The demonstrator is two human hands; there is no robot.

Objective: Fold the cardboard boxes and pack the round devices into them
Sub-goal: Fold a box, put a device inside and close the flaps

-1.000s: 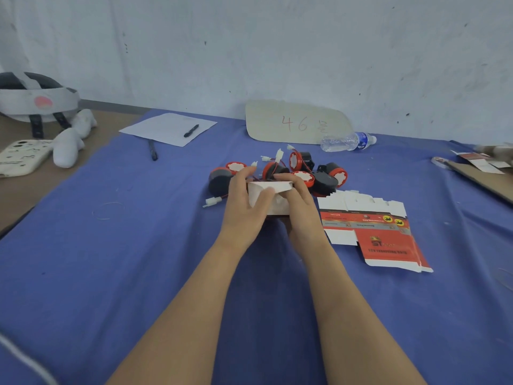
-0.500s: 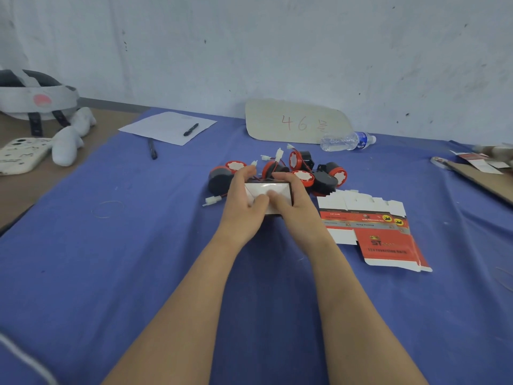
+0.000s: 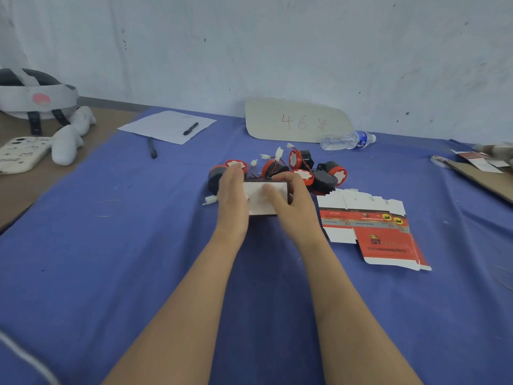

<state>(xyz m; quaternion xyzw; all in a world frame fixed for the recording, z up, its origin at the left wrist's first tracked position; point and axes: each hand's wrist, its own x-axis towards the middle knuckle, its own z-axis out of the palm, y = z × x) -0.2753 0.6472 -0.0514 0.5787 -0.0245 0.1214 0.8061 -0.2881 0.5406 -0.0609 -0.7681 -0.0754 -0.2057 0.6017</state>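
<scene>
Presently the cardboard box sits on the tabletop. The left hand, fingers straight, braces its 9 o'clock end; the right hand fingers clamp the far edge, we judge to seat the flap. The round devices wait at 12 o'clock.

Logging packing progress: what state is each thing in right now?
box, partly folded, white flap on top
left hand, straight fingers pressing box's left end
right hand, fingers curled over box's far edge
flat boxes, unfolded, lying flat
round devices, loose, unpacked
bottle, lying on its side
</scene>
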